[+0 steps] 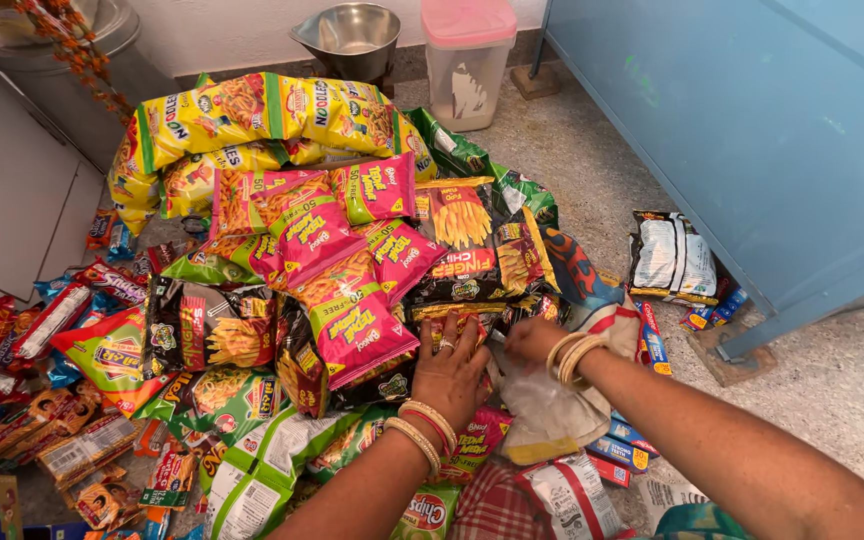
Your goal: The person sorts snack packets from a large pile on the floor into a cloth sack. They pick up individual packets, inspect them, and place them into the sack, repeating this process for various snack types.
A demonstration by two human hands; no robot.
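A big heap of snack packets covers the floor: yellow packet strips [252, 115] at the back, pink packets [347, 300] in the middle, dark packets with fries pictures [472, 250] to the right. My left hand [449, 375], with bangles and a ring, lies flat on packets at the heap's front, fingers spread. Just right of it, my right hand [532, 338], also bangled, pinches a crumpled clear plastic bag [542, 405] that lies over a cloth.
A blue cabinet [752, 130] stands at the right, with a white packet [670, 255] beside it. A steel bowl [350, 38] and a pink-lidded plastic container [467, 55] stand at the back wall. White cupboard [12, 180] on the left. Small sweets and biscuit packs [62, 430] lie bottom left.
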